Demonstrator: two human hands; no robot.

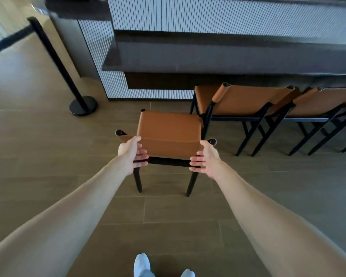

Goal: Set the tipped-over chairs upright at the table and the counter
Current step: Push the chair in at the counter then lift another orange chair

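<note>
A: Both hands grip the same chair [169, 128] by its backrest: the left hand [131, 154] is wrapped round the left end, thumb on top and fingers curled onto the face of the tan leather, and the right hand [205, 156] does the same at the right end.

B: Where does the chair stand, going from that hold?

A: Its seat runs away from the hands toward the counter [208, 62]; the two legs showing hang below the hands, their feet seemingly at the tiled floor [48, 156]. It looks upright, or very nearly.

B: So how should this step go?

A: I'd keep the two hands level so the back doesn't twist, settle all the legs before letting go, then slide it straight ahead to line up with its neighbours. The leather might give under the fingers, so the frame ends are the surer hold.

B: And the count?

A: Three chairs in view: the held one, then a second chair [246, 100] and a third chair [326, 102] beyond the right hand, both upright at the counter. One black stanchion post [58, 62] stands beyond the left hand. No table shows.
</note>
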